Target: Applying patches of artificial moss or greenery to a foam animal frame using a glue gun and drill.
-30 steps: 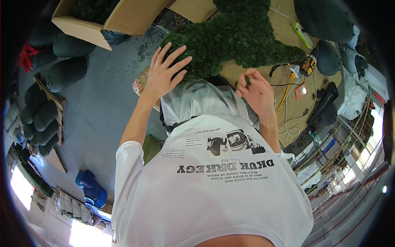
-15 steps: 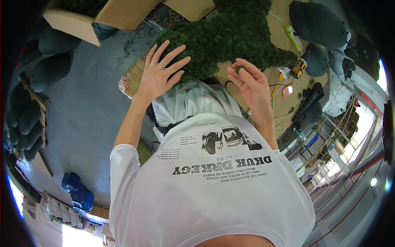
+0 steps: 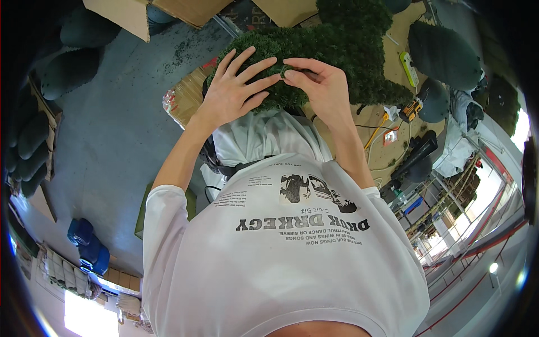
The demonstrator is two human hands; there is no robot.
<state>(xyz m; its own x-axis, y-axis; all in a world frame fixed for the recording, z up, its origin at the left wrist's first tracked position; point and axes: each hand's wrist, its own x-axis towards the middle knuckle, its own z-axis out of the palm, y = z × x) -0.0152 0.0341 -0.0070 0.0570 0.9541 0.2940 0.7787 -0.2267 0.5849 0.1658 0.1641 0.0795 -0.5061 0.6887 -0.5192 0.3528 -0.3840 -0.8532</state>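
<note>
A large dark green piece covered in artificial foliage (image 3: 314, 42) lies in front of me, reaching from my lap toward the far side. My left hand (image 3: 233, 92) rests on its near left part, fingers spread. My right hand (image 3: 323, 84) pinches a small green foliage sprig (image 3: 284, 71) between thumb and fingertips, right beside the left hand's fingers at the foliage surface. Whether the sprig touches the surface is hard to make out.
Right of the foliage are a yellow-black power drill (image 3: 411, 109), a green-white power strip (image 3: 409, 68) and loose cables. Dark green rounded forms (image 3: 446, 55) lie at the far right and left. A cardboard box (image 3: 191, 95) stands by my left wrist; blue containers (image 3: 88, 247) sit lower left.
My right hand has moved left and away from me with the sprig, from the foliage's near edge to beside my left fingers. The left hand stays spread on the foliage. The view has shifted slightly.
</note>
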